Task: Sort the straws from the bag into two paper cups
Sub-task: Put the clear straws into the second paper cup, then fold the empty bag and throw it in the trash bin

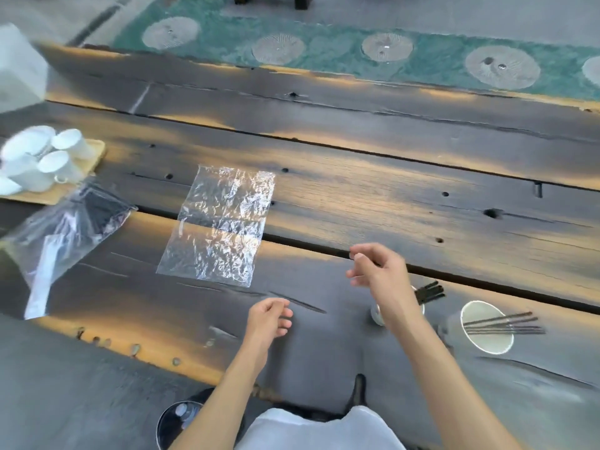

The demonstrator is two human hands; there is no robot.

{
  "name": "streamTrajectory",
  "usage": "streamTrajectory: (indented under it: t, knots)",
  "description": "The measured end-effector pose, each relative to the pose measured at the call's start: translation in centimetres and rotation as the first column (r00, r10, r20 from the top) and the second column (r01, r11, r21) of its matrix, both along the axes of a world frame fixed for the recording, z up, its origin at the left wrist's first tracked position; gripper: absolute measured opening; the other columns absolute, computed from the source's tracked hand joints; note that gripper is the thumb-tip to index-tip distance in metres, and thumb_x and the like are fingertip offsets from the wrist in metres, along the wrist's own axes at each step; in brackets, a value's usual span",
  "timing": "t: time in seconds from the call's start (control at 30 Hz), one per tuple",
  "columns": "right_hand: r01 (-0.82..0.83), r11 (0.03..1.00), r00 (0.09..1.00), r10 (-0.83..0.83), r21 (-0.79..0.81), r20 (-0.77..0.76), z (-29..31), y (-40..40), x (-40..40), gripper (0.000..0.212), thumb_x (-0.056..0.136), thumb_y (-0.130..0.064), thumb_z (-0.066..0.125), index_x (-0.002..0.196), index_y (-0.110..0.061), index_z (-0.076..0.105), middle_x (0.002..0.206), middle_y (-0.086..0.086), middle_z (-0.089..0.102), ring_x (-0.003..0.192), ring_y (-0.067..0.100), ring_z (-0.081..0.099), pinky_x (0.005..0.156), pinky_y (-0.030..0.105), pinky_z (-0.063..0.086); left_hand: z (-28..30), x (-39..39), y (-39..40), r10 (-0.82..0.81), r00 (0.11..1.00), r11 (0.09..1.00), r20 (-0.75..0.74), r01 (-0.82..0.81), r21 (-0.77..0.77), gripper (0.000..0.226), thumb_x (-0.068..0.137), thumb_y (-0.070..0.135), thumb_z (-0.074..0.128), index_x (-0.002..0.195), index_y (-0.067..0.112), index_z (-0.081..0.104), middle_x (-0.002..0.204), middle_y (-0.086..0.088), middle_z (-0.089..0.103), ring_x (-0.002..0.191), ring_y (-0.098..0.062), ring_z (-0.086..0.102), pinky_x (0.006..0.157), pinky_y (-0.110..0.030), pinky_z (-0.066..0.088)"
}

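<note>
Clear plastic, my emptied bag (220,222) lies flat on the dark wooden counter (389,196), far of my hands. My left hand (269,319) hovers loosely curled, its grip released. My right hand (376,271) hangs likewise empty above one paper cup (378,315) with black straws (430,292). Right of it, the second cup (487,329) holds thinner straws (506,324).

Single head cam, wide-angle, looking forward and down over the wooden table (357,196). Left hand (268,319) and right hand (378,271) sit close, lower centre; floor beyond them at top. No second view.
</note>
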State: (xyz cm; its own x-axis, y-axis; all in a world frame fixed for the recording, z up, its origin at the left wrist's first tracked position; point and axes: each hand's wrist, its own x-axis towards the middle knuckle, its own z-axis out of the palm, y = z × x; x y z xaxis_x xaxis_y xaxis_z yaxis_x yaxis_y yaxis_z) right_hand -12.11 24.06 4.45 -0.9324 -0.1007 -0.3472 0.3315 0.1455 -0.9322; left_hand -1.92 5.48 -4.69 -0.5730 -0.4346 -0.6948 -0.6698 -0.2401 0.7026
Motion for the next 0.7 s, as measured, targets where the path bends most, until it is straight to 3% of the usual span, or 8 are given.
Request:
streamTrajectory:
  t: [0.07, 0.13, 0.23, 0.3, 0.4, 0.5, 0.6, 0.7]
  knots:
    - [-0.072, 0.997, 0.997, 0.071, 0.029, 0.042, -1.5, -3.2, -0.3, 0.018, 0.095, -0.003, 0.052, 0.094, -0.01, 0.069, 0.093, 0.003, 0.069, 0.067, 0.016, 0.066, 0.062, 0.027, 0.056, -0.6, -0.2, -2.9, -0.021, 1.0, 0.988, -0.006, 0.019, -0.15, 0.018, 0.096, 0.008, 0.05, 0.097, 0.014, 0.066, 0.085, -0.007, 0.069, 0.064, -0.017, 0.06, 0.058, -0.027, 0.05]
    - [-0.142, 0.988, 0.987, 0.137, 0.058, 0.09, -3.1, -6.0, -0.4, 0.017, 0.095, -0.001, 0.051, 0.096, -0.006, 0.067, 0.092, 0.003, 0.066, 0.066, 0.016, 0.064, 0.06, 0.023, 0.054, -1.4, -0.3, -5.8, -0.101, 0.994, 0.925, 0.041, 0.109, -0.365, 0.022, 0.096, 0.01, 0.048, 0.107, 0.02, 0.064, 0.1, -0.002, 0.067, 0.088, -0.02, 0.064, 0.08, -0.034, 0.053]
    - [-0.233, 0.967, 0.961, 0.214, 0.099, 0.176, -5.6, -9.5, -0.5, 0.018, 0.096, 0.0, 0.049, 0.096, -0.007, 0.065, 0.091, 0.004, 0.063, 0.067, 0.018, 0.062, 0.057, 0.017, 0.05, -2.7, -0.5, -9.7, -0.233, 0.96, 0.756, 0.153, 0.278, -0.593, 0.033, 0.097, 0.013, 0.048, 0.129, 0.019, 0.057, 0.125, 0.0, 0.054, 0.113, -0.02, 0.055, 0.093, -0.032, 0.044]
    - [-0.283, 0.951, 0.94, 0.248, 0.125, 0.235, -7.5, -11.2, -0.4, 0.017, 0.096, 0.0, 0.049, 0.096, -0.006, 0.065, 0.09, 0.006, 0.061, 0.069, 0.019, 0.06, 0.058, 0.016, 0.05, -3.8, -0.6, -11.7, -0.336, 0.888, 0.569, 0.312, 0.456, -0.684, 0.044, 0.096, 0.015, 0.05, 0.14, 0.021, 0.048, 0.144, -0.001, 0.043, 0.128, -0.021, 0.046, 0.102, -0.036, 0.04]
    - [-0.35, 0.917, 0.911, 0.286, 0.191, 0.298, -10.1, -12.9, -0.6, 0.017, 0.094, -0.003, 0.051, 0.093, -0.012, 0.065, 0.083, 0.006, 0.065, 0.071, 0.02, 0.062, 0.074, 0.037, 0.055, -5.7, -0.5, -14.3, -0.449, 0.736, 0.335, 0.507, 0.665, -0.668, 0.06, 0.096, 0.019, 0.048, 0.152, 0.025, 0.03, 0.164, -0.008, 0.017, 0.151, -0.027, 0.015, 0.119, -0.044, 0.021]
    - [-0.35, 0.907, 0.902, 0.259, 0.235, 0.345, -11.5, -13.7, -1.4, 0.016, 0.095, -0.005, 0.052, 0.094, -0.015, 0.064, 0.081, 0.005, 0.066, 0.071, 0.02, 0.062, 0.072, 0.036, 0.051, -7.0, -0.8, -15.1, -0.57, 0.562, 0.162, 0.6, 0.792, -0.588, 0.066, 0.099, 0.03, 0.04, 0.158, 0.025, 0.011, 0.168, -0.01, -0.001, 0.154, -0.031, -0.005, 0.122, -0.049, 0.002]
    - [-0.338, 0.891, 0.902, 0.215, 0.303, 0.375, -12.6, -13.4, -2.7, 0.015, 0.095, -0.008, 0.053, 0.098, -0.014, 0.066, 0.085, 0.004, 0.068, 0.074, 0.019, 0.062, 0.072, 0.031, 0.047, -7.5, -1.3, -13.3, -0.651, 0.44, 0.05, 0.619, 0.838, -0.543, 0.07, 0.1, 0.038, 0.037, 0.159, 0.023, 0.002, 0.167, -0.013, -0.006, 0.153, -0.035, -0.008, 0.122, -0.052, -0.001]
    - [-0.291, 0.901, 0.9, 0.144, 0.322, 0.411, -13.6, -12.8, -4.2, 0.015, 0.094, -0.005, 0.053, 0.094, -0.011, 0.067, 0.081, 0.009, 0.067, 0.067, 0.017, 0.059, 0.066, 0.031, 0.046, -8.1, -1.0, -10.2, -0.737, 0.315, -0.067, 0.597, 0.846, -0.529, 0.075, 0.096, 0.044, 0.043, 0.159, 0.024, 0.008, 0.167, -0.013, 0.005, 0.151, -0.039, 0.008, 0.119, -0.057, 0.01]
